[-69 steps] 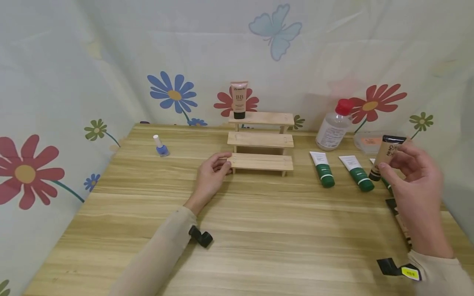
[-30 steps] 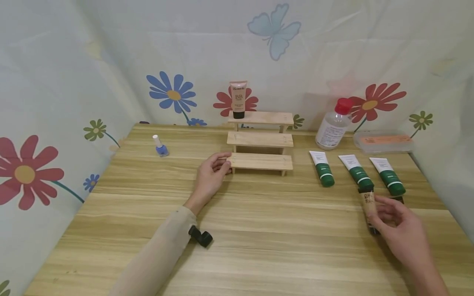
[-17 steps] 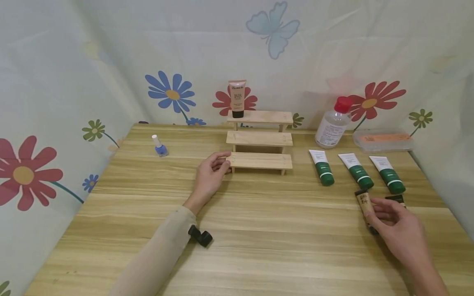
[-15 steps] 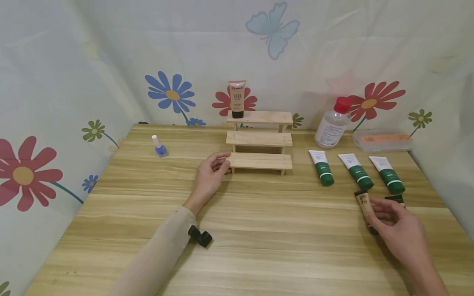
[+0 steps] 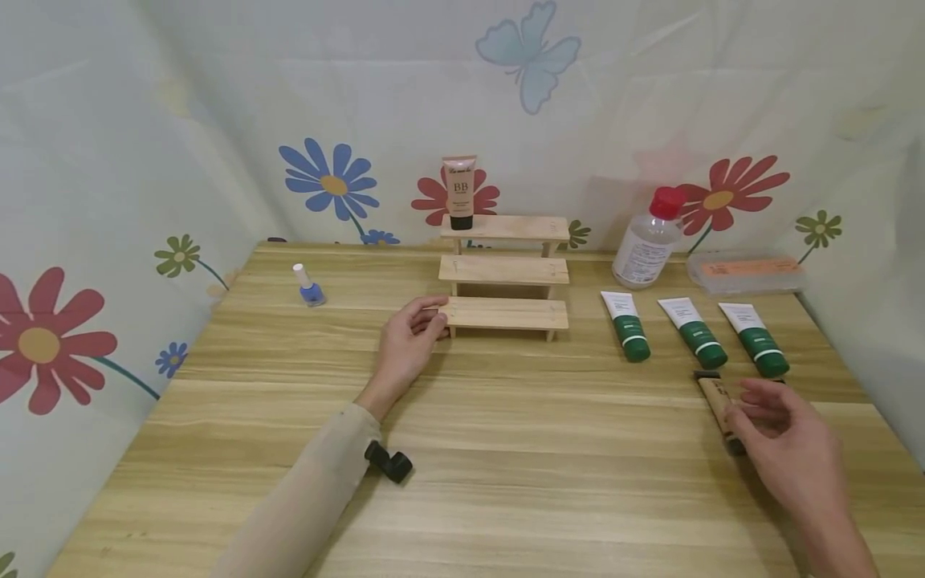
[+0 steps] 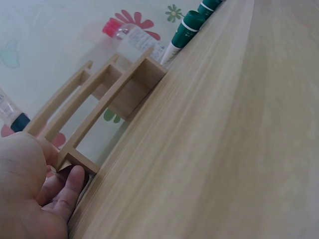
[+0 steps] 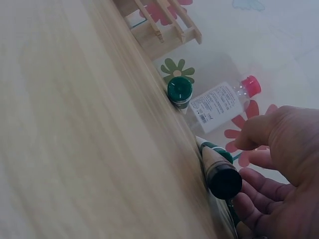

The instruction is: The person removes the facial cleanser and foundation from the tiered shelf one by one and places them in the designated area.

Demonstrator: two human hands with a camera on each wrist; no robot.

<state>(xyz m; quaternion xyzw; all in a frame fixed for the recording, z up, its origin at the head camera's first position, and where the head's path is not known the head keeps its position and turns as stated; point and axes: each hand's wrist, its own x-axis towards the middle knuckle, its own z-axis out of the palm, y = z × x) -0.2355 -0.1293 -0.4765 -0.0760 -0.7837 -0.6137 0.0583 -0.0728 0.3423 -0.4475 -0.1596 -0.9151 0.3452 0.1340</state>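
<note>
A small three-step wooden stand [image 5: 503, 313] stands at the middle of the table. My left hand [image 5: 406, 345] pinches the left end of its lowest step; the left wrist view shows the fingers at that leg. On the top step a pinkish BB cream tube [image 5: 460, 193] stands upright on its black cap. To the right, a beige tube with black ends [image 5: 715, 401] lies flat on the table. My right hand [image 5: 791, 449] hovers beside it, fingers parted and loosely bent, holding nothing. Another black-ended tube, beneath the right hand, is mostly hidden.
Three green-and-white tubes [image 5: 694, 333] lie in a row behind the right hand. A clear bottle with a red cap [image 5: 645, 249] and a flat clear box [image 5: 747, 274] stand at the back. A blue nail polish bottle [image 5: 311, 289] stands at left.
The right hand has brought the beige tube down from the right, laid it on the table and let go, its fingers now apart. The left hand has stayed on the stand.
</note>
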